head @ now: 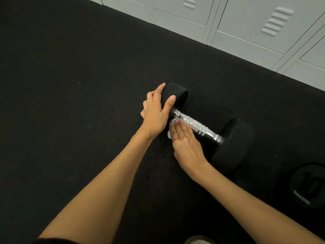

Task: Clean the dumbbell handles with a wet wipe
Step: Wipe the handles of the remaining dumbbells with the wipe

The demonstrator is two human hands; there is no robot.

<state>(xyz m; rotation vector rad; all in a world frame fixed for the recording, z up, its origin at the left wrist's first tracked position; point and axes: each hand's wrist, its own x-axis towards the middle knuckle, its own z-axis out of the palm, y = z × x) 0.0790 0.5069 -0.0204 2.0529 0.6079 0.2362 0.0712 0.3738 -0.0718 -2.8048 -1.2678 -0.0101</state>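
Note:
A black dumbbell lies on the dark rubber floor, its chrome knurled handle [198, 126] running from upper left to lower right. My left hand [157, 110] rests on the far-left weight head [177, 95], fingers and thumb curved over its side. My right hand [186, 141] lies flat with straight fingers, pressing a white wet wipe [173, 123] against the left part of the handle. Only small bits of the wipe show under the fingers. The right weight head [233, 145] stands free.
A second black dumbbell head marked 10 [308, 185] sits at the lower right. Grey metal lockers [246, 25] line the wall across the top right. Dark rubber flooring [70, 85] spreads to the left.

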